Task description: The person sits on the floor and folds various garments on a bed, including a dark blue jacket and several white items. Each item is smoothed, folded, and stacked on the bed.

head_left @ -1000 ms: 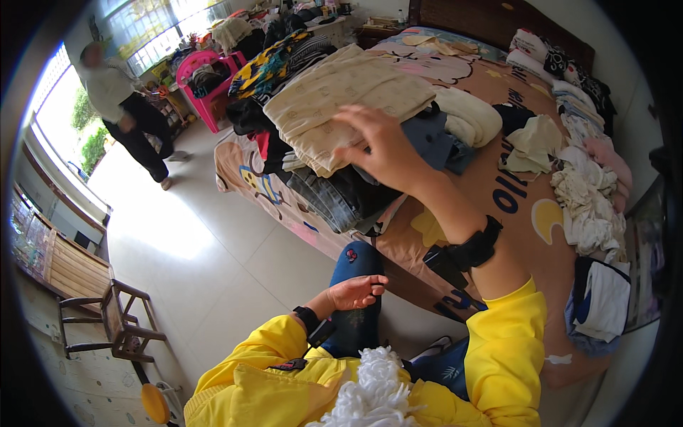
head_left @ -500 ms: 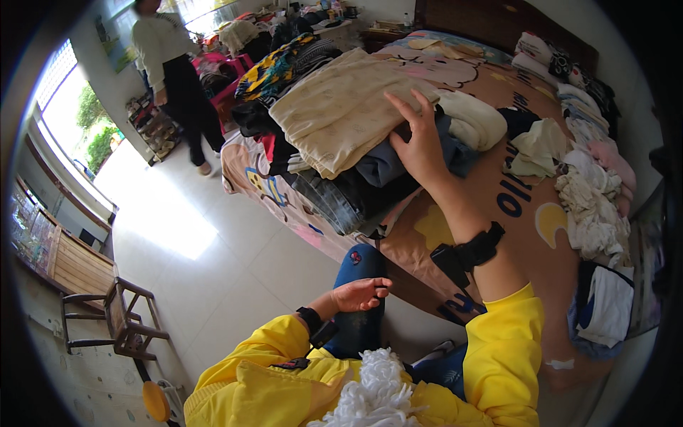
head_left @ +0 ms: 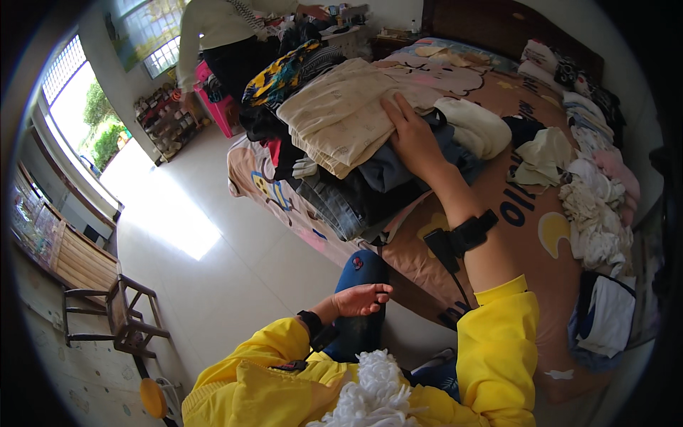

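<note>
My right hand (head_left: 418,146) lies against the right side of a folded cream cloth (head_left: 341,117), its fingers stretched out over the fabric and its thumb partly hidden. The cloth tops a clothes pile near the bed's left edge. Beneath it show blue-grey garments (head_left: 388,171) and dark grey jeans (head_left: 333,205). A rolled cream-white garment (head_left: 478,127) sits just right of my hand. My left hand (head_left: 361,299) rests over my knee, palm partly up, fingers loosely bent and nothing in it.
Yellow-and-dark patterned clothes (head_left: 277,75) are heaped behind the pile. White and pink garments (head_left: 596,199) line the bed's (head_left: 491,245) right side. A person (head_left: 220,39) stands by a cluttered table at the back, near a pink stool (head_left: 219,107). A wooden chair (head_left: 131,317) stands at left.
My right hand has shifted slightly, its fingers now closer together on the cloth, whose right part looks drawn in. The other person has moved right, to the table. My left hand stays put.
</note>
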The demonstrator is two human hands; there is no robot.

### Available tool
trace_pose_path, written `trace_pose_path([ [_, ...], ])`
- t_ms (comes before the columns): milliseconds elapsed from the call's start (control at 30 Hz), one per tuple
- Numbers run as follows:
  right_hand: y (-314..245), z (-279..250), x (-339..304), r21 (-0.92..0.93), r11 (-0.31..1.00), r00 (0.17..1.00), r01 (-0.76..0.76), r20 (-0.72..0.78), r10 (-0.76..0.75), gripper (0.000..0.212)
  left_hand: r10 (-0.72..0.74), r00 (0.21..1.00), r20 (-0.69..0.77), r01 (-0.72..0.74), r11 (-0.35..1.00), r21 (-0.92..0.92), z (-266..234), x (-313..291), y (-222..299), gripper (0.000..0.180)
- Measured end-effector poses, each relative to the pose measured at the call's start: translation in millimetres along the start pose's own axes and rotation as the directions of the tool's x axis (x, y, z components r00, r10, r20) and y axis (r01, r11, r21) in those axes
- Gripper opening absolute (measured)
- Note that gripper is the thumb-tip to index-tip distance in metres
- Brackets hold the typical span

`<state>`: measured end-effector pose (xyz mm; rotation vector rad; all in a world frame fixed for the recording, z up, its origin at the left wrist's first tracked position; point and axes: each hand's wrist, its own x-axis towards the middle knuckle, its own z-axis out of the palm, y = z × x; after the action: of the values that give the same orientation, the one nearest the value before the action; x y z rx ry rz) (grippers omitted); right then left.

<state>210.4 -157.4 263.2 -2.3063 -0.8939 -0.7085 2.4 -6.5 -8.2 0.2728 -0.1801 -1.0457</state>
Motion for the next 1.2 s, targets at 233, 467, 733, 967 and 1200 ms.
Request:
trace_pose_path([
  [233, 7, -18, -49, -0.081, 0.991, 0.988, 0.103, -0.103, -0.111, 0.058, 0.015, 0.985, -0.170, -0.004, 0.998, 0.067, 7, 0, -2, 0.054],
  [467, 52, -46, -137, 0.036, 0.999, 0.994, -0.018, -0.104, 0.022, 0.046, 0.009, 0.985, -0.175, 0.016, 0.990, 0.140, 13, 4, -6, 0.066],
  [733, 124, -64, -265, -0.256, 0.897, 0.909, -0.361, 0.117, 0.400, 0.030, -0.065, 0.938, -0.342, 0.180, 0.931, 0.319, 17, 20, -3, 0.061],
  [967, 117, -56, -300, -0.398, 0.862, 0.932, -0.314, 0.044, 0.360, 0.039, 0.299, 0.882, -0.363, 0.300, 0.237, 0.924, 71, 71, 11, 0.015],
  [1200, 118, -54, -303, -0.400, 0.893, 0.968, -0.207, 0.051, 0.247, 0.042, 0.518, 0.816, 0.255, 0.199, -0.667, 0.718, 95, 151, 71, 0.031],
])
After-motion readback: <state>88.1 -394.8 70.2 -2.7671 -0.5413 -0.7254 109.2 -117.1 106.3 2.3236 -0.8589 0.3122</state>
